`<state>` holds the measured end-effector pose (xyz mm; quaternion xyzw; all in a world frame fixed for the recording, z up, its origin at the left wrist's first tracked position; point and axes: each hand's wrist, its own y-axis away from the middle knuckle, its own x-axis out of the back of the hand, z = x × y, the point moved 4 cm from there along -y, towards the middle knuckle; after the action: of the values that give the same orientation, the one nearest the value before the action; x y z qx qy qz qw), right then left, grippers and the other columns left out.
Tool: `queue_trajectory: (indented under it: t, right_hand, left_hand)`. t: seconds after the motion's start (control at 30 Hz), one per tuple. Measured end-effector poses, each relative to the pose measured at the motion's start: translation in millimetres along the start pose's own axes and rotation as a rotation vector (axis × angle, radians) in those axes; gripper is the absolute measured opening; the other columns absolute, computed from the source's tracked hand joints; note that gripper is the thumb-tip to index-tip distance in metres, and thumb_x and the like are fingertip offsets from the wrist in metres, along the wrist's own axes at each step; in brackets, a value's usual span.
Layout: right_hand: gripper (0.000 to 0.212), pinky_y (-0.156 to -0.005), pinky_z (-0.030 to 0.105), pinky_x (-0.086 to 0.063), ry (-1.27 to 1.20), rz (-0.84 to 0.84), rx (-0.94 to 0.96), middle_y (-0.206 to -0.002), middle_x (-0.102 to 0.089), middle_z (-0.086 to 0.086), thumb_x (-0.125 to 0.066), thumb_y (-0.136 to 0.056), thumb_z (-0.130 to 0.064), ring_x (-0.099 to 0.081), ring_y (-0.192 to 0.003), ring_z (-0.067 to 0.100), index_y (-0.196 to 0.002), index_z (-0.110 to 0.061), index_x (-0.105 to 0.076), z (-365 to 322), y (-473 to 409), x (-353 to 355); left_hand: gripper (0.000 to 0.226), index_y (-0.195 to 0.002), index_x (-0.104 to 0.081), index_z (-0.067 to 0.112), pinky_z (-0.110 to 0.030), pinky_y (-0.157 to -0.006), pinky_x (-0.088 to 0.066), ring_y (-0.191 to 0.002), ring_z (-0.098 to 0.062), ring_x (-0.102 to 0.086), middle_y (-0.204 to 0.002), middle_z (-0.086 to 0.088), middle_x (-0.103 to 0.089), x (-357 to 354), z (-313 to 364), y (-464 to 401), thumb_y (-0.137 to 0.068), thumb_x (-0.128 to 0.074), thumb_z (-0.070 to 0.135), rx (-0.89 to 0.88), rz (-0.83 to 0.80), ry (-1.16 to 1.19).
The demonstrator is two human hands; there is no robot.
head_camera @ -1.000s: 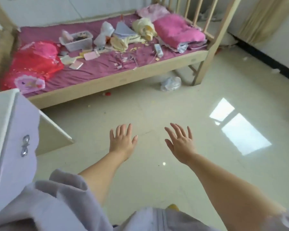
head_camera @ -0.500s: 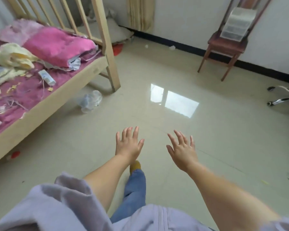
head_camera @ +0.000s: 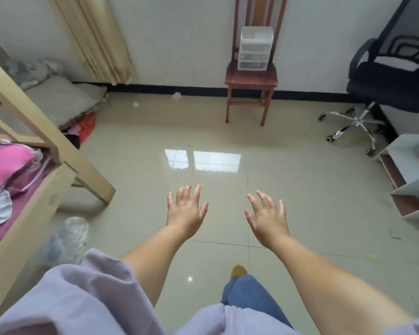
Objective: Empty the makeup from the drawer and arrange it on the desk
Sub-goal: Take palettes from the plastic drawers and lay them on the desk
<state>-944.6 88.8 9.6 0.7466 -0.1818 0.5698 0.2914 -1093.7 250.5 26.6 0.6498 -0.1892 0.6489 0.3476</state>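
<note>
Translucent plastic: small drawer unit (head_camera: 255,48), stacked trays, upright on seat of red-brown wooden chair (head_camera: 250,79) against far wall. Taken as the task's drawer, as a judgement only; contents not readable through the fronts, no makeup visible. No desk surely identified; white open shelf unit (head_camera: 413,172) at right edge, purpose unclear.

Left hand (head_camera: 185,210): held out over bare tile floor (head_camera: 300,189), palm down, fingers spread and nearly straight, nothing in it. Right hand (head_camera: 267,217): same posture, fingers splayed, slightly relaxed, nothing in it. Hands apart from each other, touching nothing.

Key relation: drawer unit lies straight ahead and well beyond both hands, across open floor, slightly right of the midline between them. Right hand marginally nearer in line; difference small, either hand usable. Long axis of unit vertical; drawer fronts face toward the camera, so pull direction should run back toward the body. Judged: approach on foot needed first, reach not possible from here. One trouser leg and yellow shoe (head_camera: 238,272) forward between the arms.

Path notes: wooden bed frame (head_camera: 58,151) at left, clear plastic bag (head_camera: 68,238) on floor beside it, black office chair (head_camera: 392,90) at right by the wall. Middle lane between them open.

Stage, judged: task not begun at the drawer; nothing removed yet.
</note>
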Motion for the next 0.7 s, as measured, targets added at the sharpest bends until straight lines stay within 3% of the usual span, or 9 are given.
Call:
queue_trajectory:
  t: [0.2, 0.47, 0.7]
  right_hand:
    - [0.053, -0.116, 0.048, 0.001, -0.013, -0.002, -0.092, -0.158, -0.011, -0.001, -0.019, -0.100, -0.045, -0.007, -0.145, 0.015, -0.150, -0.030, -0.012, 54, -131, 27]
    - [0.053, -0.116, 0.046, 0.002, 0.032, 0.024, -0.087, -0.158, -0.010, -0.001, -0.019, -0.100, -0.045, -0.007, -0.145, 0.016, -0.150, -0.029, -0.013, 129, -346, 124]
    - [0.052, -0.117, 0.047, 0.001, 0.041, -0.047, -0.070, -0.158, -0.011, -0.002, -0.019, -0.100, -0.044, -0.008, -0.144, 0.013, -0.150, -0.030, -0.013, 156, -502, 142]
  left_hand:
    - [0.060, -0.149, -0.003, 0.021, -0.047, -0.115, 0.002, -0.143, -0.021, -0.004, -0.155, -0.005, -0.011, 14, 39, -157, -0.098, -0.016, 0.048, -0.095, -0.017, -0.031]
    - [0.059, -0.149, -0.004, 0.022, -0.046, -0.115, 0.003, -0.143, -0.020, -0.003, -0.155, -0.005, -0.011, 72, 101, -366, -0.098, -0.017, 0.049, -0.076, 0.017, 0.023]
    - [0.059, -0.150, -0.005, 0.022, -0.047, -0.115, 0.001, -0.143, -0.020, -0.006, -0.155, -0.004, -0.012, 86, 114, -528, -0.098, -0.019, 0.049, -0.054, -0.020, 0.019]
